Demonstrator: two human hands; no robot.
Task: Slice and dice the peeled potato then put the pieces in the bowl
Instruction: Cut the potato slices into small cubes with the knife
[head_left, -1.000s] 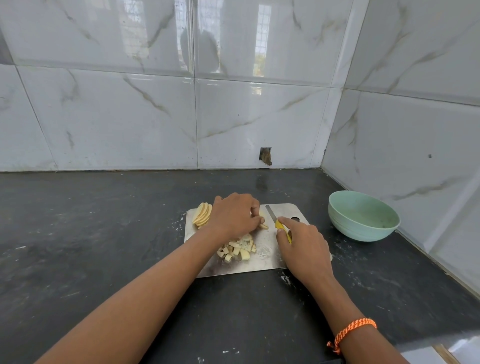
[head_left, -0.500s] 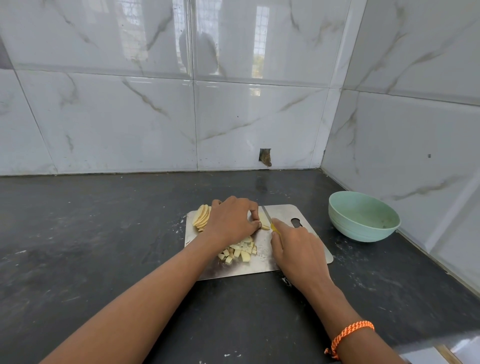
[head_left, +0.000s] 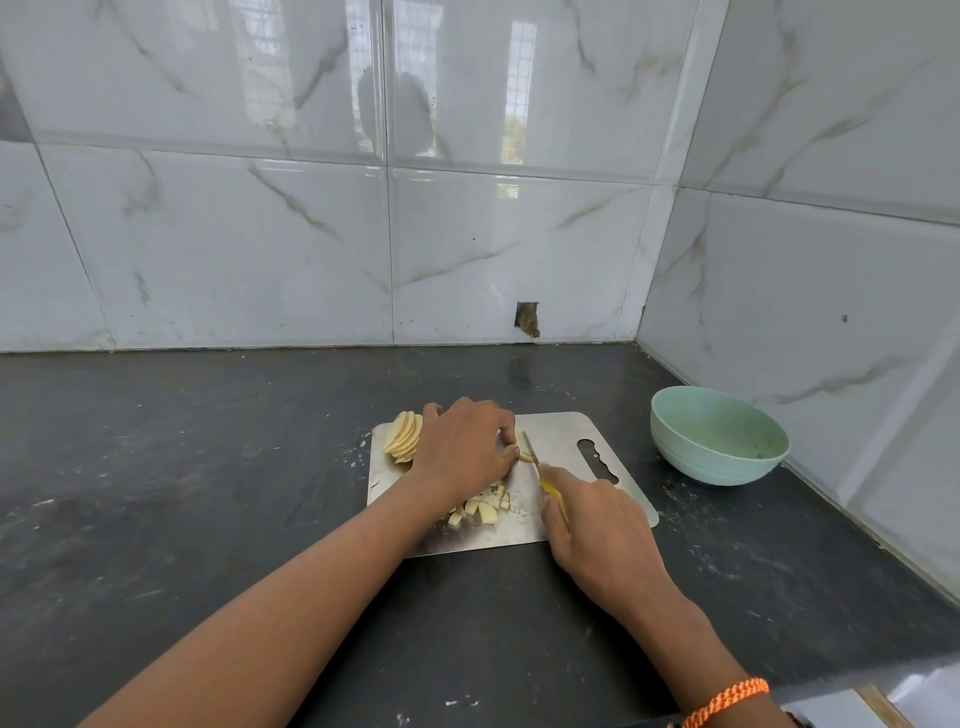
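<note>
With your left hand (head_left: 462, 449) pinning the slices (head_left: 523, 453) on the board (head_left: 558, 441) and your right hand (head_left: 597, 525) clamped on the knife (head_left: 531, 448), tuck your fingertips back, cut straight down, then carry the dice (head_left: 483, 509) to the bowl (head_left: 719, 434).

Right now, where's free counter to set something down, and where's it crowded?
Free: the dark counter left of the cutting board, and the strip behind it up to the tiled wall. Crowded: the board, with potato slices, diced pieces, left hand, right hand, knife. Bowl fills the right corner.
</note>
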